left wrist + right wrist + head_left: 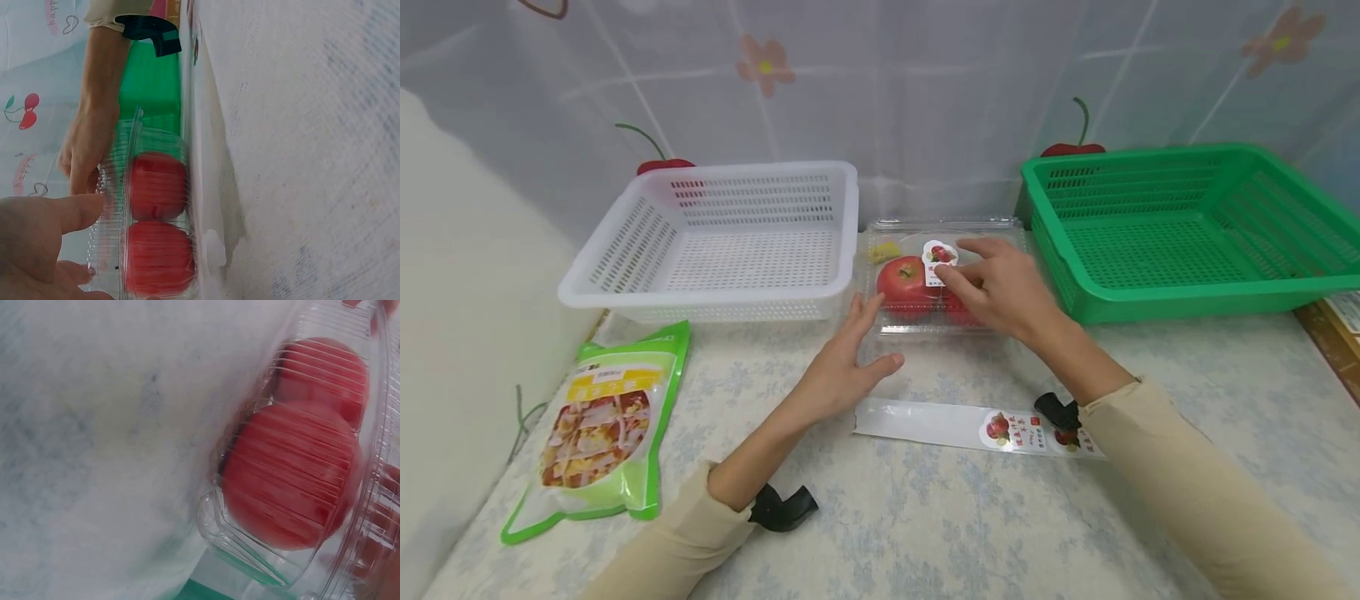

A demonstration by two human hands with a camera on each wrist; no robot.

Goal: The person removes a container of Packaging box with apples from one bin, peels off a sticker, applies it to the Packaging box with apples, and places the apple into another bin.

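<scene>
A clear plastic clamshell box (988,223) with red apples (904,282) inside stands between two baskets. On its lid is a white sticker with an apple picture (938,252). My right hand (1011,287) is over the lid; its thumb touches the sticker's lower right part, and the index fingertip lies by its upper right edge, apart from the thumb. My left hand (838,371) reaches to the box's front left corner with fingers extended and thumb spread, holding nothing. In the left wrist view, two red apples (159,259) show through the ribbed side.
A white basket (707,296) stands on the left and a green basket (1195,296) on the right. A green-edged food bag (602,425) lies at the left. In front of the box is a label strip (925,419), partly under the right forearm.
</scene>
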